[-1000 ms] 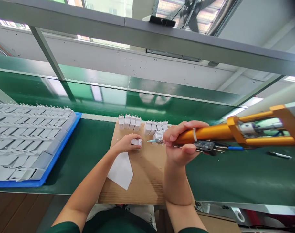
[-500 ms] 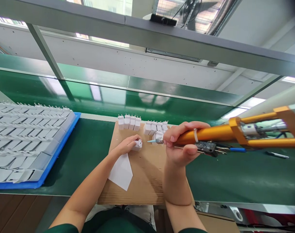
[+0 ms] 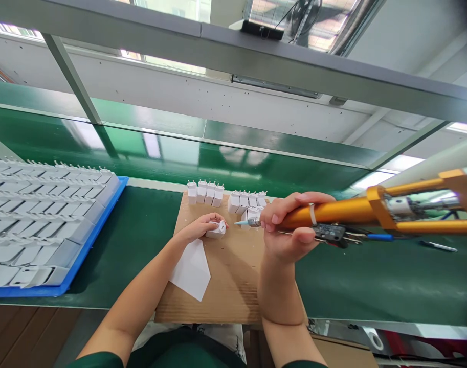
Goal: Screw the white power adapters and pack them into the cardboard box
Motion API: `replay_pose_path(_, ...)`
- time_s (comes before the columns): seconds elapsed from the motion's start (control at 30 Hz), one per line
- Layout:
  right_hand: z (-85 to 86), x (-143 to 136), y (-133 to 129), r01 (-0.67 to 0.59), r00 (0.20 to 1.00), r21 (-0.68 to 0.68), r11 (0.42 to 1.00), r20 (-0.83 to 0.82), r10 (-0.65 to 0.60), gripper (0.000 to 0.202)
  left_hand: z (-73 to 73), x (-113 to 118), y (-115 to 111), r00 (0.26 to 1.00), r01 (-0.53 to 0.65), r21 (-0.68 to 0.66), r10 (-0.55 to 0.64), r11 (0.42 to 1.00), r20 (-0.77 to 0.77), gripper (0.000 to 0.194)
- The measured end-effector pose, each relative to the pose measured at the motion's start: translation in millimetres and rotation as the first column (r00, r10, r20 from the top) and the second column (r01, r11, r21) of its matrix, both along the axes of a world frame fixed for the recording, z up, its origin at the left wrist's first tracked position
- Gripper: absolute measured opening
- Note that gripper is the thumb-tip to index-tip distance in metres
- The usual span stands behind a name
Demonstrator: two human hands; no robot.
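My left hand (image 3: pixel 200 228) is closed on a white plug adapter (image 3: pixel 216 231) lying on its side on the cardboard; fingers cover part of it, and its right end faces the tool. My right hand (image 3: pixel 290 220) wraps round an orange dispensing gun (image 3: pixel 335 212), which carries a small black switch (image 3: pixel 330 231) on its lower side. The gun's pale blue tapered nozzle (image 3: pixel 242 223) points left at the adapter, a short gap away. A white sheet of paper (image 3: pixel 193 271) lies under my left wrist.
Several white plug adapters (image 3: pixel 205 193) stand at the back of the cardboard sheet (image 3: pixel 237 286), with another group (image 3: pixel 246 202) to the right. A blue tray (image 3: pixel 98 232) on the left holds rows of them. A pen (image 3: pixel 438 246) lies on the green table (image 3: pixel 371 286).
My left fingers have shifted on the adapter, one fingertip now showing beyond its right end. The dispensing gun has moved very slightly right; its nozzle stays apart from the adapter.
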State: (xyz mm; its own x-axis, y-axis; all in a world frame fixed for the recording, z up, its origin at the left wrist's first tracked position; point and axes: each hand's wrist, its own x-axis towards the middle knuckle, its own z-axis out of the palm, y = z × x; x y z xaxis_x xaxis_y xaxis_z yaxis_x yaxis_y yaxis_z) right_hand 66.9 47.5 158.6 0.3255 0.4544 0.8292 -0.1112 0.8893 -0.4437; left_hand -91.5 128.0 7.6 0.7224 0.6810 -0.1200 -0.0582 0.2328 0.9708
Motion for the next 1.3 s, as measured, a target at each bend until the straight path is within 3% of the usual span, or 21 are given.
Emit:
replay_pose_path(0.17,0.7,0.4,0.0,0.003,1.000,0.003,1.000,-0.006,-0.003,0.036,-4.1,2.0,-1.1,0.999,-0.041,-0.019,0.041,0.999,0.003,0.032)
replay_pose_path(0.27,1.2,0.8,0.5,0.013,1.000,0.003,1.000,0.003,-0.013,0.036,-6.4,3.6,0.4,0.991,-0.134,0.059,0.135,0.989,-0.005,0.030)
replay_pose_path(0.4,1.9,0.6,0.9,0.014,1.000,0.005,1.000,0.000,-0.014,0.036,-8.6,-0.5,10.0,0.906,-0.388,0.269,0.418,0.881,-0.061,0.024)
replay_pose_path(0.5,2.3,0.0,0.6,-0.004,1.000,0.007,1.000,-0.021,0.004,0.037,-6.5,-11.7,18.2,0.835,-0.477,0.350,0.540,0.806,-0.105,0.026)
replay_pose_path(0.8,2.5,0.6,-0.3,-0.032,0.999,-0.009,0.999,-0.034,0.032,0.037,10.1,-61.8,33.3,0.754,-0.485,0.445,0.618,0.752,-0.223,0.026)
replay_pose_path(1.0,2.3,0.8,-0.6,-0.024,0.999,-0.011,1.000,-0.027,0.024,0.037,12.6,-75.4,39.3,0.706,-0.519,0.481,0.672,0.706,-0.224,0.031)
replay_pose_path(1.07,1.8,0.5,-0.7,-0.016,0.999,-0.024,1.000,-0.029,0.015,0.037,19.1,-73.3,34.5,0.665,-0.542,0.533,0.719,0.650,-0.202,0.035)
replay_pose_path(1.2,0.8,-0.8,0.8,-0.042,0.999,0.008,0.999,-0.034,0.042,0.037,37.3,-49.2,13.7,0.577,-0.597,0.688,0.817,0.412,0.012,0.033)
replay_pose_path(1.23,0.7,-1.2,1.2,-0.051,0.998,0.018,0.999,-0.035,0.051,0.037,40.7,-38.5,8.3,0.608,-0.586,0.700,0.792,0.408,0.047,0.029)
replay_pose_path(1.3,0.8,-1.8,1.1,-0.057,0.998,0.034,0.998,-0.040,0.058,0.037,43.9,-14.0,1.4,0.731,-0.498,0.710,0.681,0.498,0.034,0.028)
